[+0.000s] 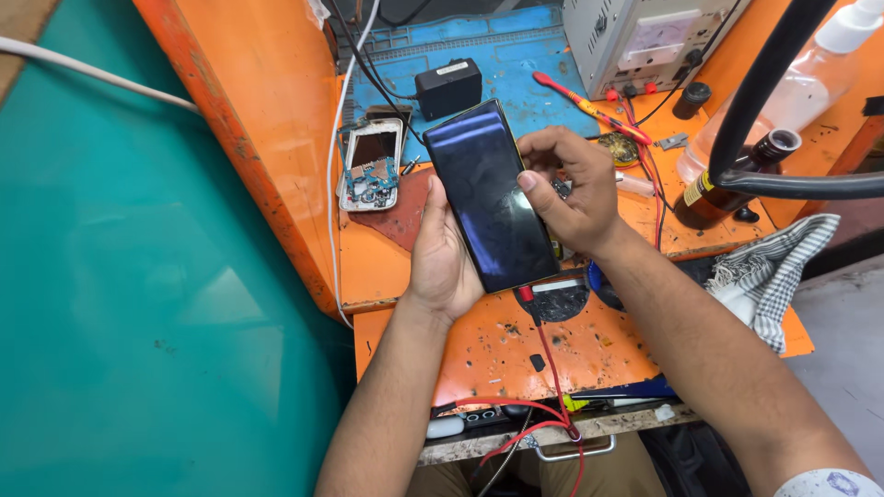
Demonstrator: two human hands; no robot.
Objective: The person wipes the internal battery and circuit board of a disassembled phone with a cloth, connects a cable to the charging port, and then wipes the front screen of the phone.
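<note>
A black smartphone (488, 195) with a dark, glossy screen is held face up over the orange workbench (497, 354). My left hand (440, 253) cradles it from below along its left edge, thumb against the side. My right hand (575, 189) grips its right edge, thumb on the screen rim. A red cable (550, 364) is plugged into the phone's lower end and trails down off the bench front.
An opened phone with exposed circuit board (371, 166) lies left of the handset. Behind are a blue mat (516, 64), black adapter (448, 87), red-handled screwdriver (589, 109), grey power supply (640, 37), brown bottle (727, 179), clear bottle (792, 83) and checked cloth (769, 271). A teal surface (138, 276) fills the left.
</note>
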